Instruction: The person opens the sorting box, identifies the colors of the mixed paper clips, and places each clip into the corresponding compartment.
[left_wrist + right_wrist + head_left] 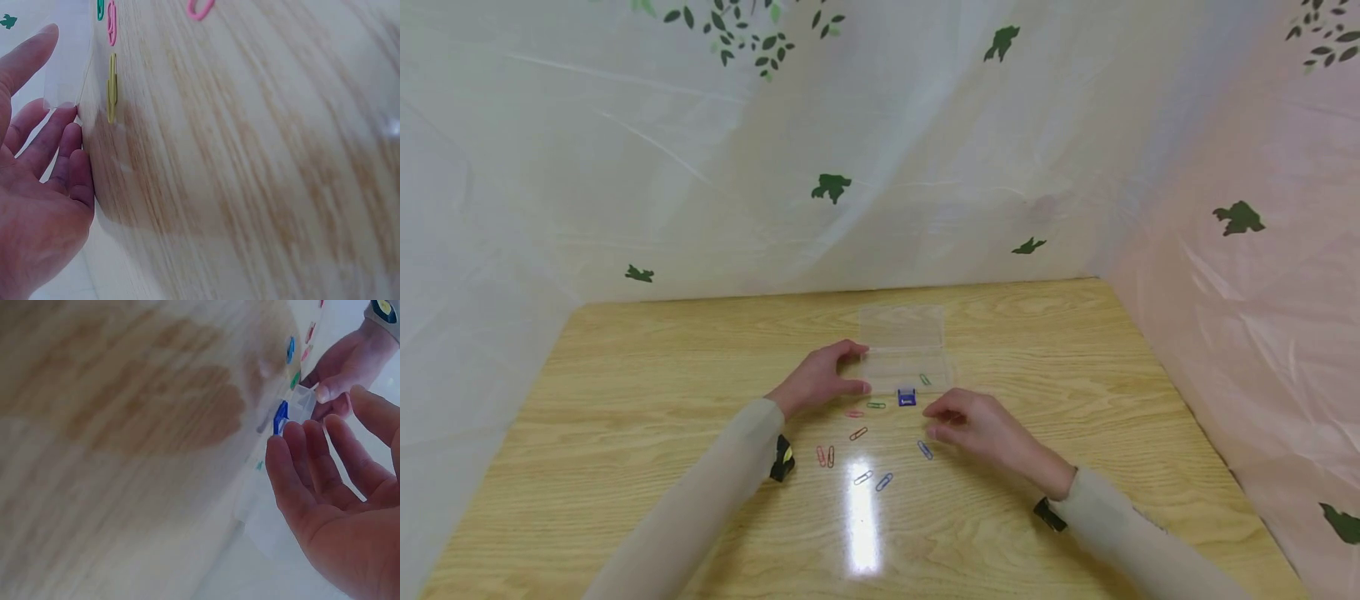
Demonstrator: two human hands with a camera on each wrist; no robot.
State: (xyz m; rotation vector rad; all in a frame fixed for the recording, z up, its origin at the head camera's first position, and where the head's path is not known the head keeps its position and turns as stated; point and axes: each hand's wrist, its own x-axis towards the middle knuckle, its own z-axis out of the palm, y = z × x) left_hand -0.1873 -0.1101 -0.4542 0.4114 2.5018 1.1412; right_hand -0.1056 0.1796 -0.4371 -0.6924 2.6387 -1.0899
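Note:
A clear plastic box (901,327) lies with its lid folded back. My left hand (822,379) grips its left end, thumb at the front corner and fingertips toward the hinge side. A blue latch (907,397) with white lettering sits at its front edge. Inside the box, on the right, lies a green paper clip (925,379). My right hand (981,423) hovers just in front of the box's right corner, fingers loosely bent with nothing between them. In the right wrist view its fingertips (276,447) overlap the latch. A blue paper clip (925,450) lies below that hand.
Several paper clips are scattered on the wooden table (1037,333): a green one (876,405), a red one (858,433), a white one (863,477), another blue one (884,482). A yellow clip (112,90) lies near the left hand. A pale leaf-patterned sheet (910,150) hangs behind.

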